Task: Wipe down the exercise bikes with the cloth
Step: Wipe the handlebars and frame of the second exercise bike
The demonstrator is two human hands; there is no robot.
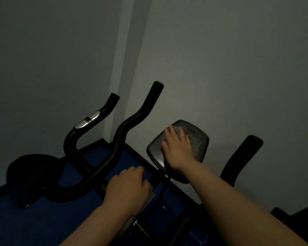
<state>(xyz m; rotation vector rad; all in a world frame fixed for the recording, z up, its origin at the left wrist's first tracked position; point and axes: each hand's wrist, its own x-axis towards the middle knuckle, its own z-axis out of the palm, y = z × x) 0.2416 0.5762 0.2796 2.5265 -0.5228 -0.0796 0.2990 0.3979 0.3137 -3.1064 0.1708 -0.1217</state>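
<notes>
In dim light the black console of an exercise bike tilts toward me. My right hand lies flat on its screen with spread fingers, pressing a thin pale cloth against it. The cloth shows under and to the right of the fingers. My left hand grips the bike's handlebar near the stem, fingers curled over it. A black handlebar end of this bike rises at the right.
A second bike stands to the left, with two curved black handlebars and a silver sensor strip. Its black saddle-like pad sits at lower left. Blue floor matting lies below; grey walls stand close behind.
</notes>
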